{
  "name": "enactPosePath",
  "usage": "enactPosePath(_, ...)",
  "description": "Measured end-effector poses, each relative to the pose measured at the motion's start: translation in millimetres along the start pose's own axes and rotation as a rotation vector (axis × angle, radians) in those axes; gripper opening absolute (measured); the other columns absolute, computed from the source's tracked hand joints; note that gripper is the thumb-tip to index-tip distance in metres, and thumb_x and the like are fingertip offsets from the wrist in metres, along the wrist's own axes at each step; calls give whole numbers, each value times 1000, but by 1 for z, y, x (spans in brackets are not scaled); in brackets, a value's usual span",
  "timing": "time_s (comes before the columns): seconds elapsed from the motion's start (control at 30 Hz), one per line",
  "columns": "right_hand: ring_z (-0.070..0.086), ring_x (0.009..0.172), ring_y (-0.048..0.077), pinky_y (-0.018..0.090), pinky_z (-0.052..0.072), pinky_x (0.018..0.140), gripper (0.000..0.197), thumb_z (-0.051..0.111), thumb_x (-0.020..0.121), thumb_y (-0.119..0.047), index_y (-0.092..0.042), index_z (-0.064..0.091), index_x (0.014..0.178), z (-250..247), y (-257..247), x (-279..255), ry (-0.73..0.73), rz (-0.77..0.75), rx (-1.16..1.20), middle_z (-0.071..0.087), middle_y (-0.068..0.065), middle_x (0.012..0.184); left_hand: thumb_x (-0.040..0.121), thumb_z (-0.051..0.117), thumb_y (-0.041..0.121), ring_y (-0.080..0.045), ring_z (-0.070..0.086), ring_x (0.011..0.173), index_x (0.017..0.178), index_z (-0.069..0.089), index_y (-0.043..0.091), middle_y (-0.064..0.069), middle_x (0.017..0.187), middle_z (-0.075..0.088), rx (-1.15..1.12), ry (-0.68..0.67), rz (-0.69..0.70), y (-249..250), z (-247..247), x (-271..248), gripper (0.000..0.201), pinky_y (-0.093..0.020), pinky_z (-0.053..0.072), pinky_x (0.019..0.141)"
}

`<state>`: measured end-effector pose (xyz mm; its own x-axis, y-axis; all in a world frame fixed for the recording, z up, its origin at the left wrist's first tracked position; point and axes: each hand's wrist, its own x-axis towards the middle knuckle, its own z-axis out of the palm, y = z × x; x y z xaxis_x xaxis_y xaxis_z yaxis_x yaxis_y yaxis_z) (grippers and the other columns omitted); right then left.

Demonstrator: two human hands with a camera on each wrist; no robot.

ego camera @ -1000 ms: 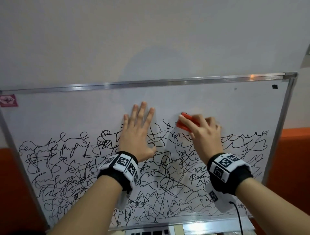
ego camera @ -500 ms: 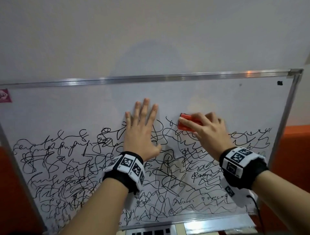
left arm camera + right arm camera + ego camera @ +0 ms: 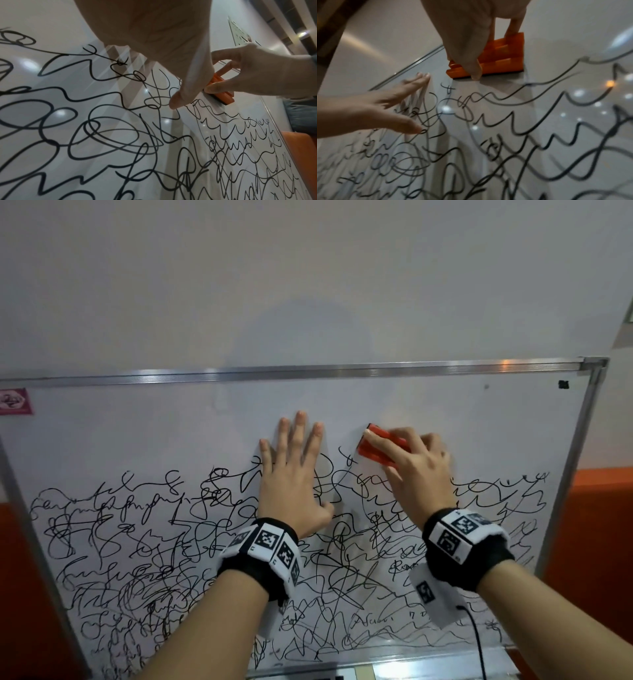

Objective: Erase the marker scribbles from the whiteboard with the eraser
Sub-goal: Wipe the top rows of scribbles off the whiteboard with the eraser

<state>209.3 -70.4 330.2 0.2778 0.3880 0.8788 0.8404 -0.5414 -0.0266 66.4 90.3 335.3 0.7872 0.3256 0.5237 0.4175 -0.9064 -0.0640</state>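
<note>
- Two hands are on one whiteboard point(image 3: 445, 412), which has a silver metal frame and stands upright against a pale wall.
- One left hand point(image 3: 291, 474) lies flat on the board, four fingers straight and slightly spread, thumb out to the side; it holds nothing. The right wrist view shows the same hand point(image 3: 373, 106) pressed against the surface with its thumb tip on a line of ink.
- One right hand point(image 3: 416, 470) grips one orange eraser point(image 3: 380, 448), thumb on one long side and fingers over the other. In the right wrist view the eraser point(image 3: 501, 59) sits with its dark pad against the board; the left wrist view shows the eraser point(image 3: 221, 89) just above the top row of ink.
- Countless black marker scribbles point(image 3: 154, 542) cover the lower part of the board, side to side; the band above the hands is white.
- Two black wristbands with white coded tags, one on each wrist point(image 3: 263, 553).
- One pink sticker point(image 3: 15, 401) at the top left corner, one small black mark point(image 3: 563, 385) at the top right.
</note>
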Motion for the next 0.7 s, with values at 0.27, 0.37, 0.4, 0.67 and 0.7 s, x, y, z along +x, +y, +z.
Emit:
enactPosePath(0.27,50,89,31,43,42,70,79,84,72,-8,-42,53,135,-1,4,0,-116,-254,-70,59,-3,121,71,64,55,-29,-36,146,154,-28,22,-5,156,-42,-10,-32,-3,-2,-3,-1,128,-59,-1,121)
enactPosePath(0.37,50,88,32,45,44,67,72,84,73,-14,-40,55,134,-3,-8,16,-47,-126,-58,59,-3,118,71,65,59,-28,-37,145,153,-28,22,-5,156,-43,-17,-35,-9,-1,-2,-2,129,-58,-5,122)
enactPosePath(0.4,49,89,32,45,44,67,73,83,74,-14,-41,54,135,-2,-11,16,-61,-130,-57,58,-3,119,71,66,57,-28,-36,145,154,-27,22,-5,156,-42,-23,-31,-13,0,-1,-2,130,-58,-5,122)
enactPosePath(0.67,50,89,32,45,43,67,74,83,72,-16,-40,54,136,-6,-19,12,-87,-116,-115,60,-2,116,71,66,54,-27,-35,146,154,-27,22,-5,157,-41,-16,-31,-3,-1,-3,-3,129,-56,-5,122)
enactPosePath(0.7,50,88,32,45,43,67,75,84,71,-17,-40,54,136,-4,-25,10,-98,-92,-102,59,-2,116,72,66,54,-27,-36,145,154,-27,22,-5,156,-42,-23,-37,-8,0,-4,-3,128,-56,-5,122)
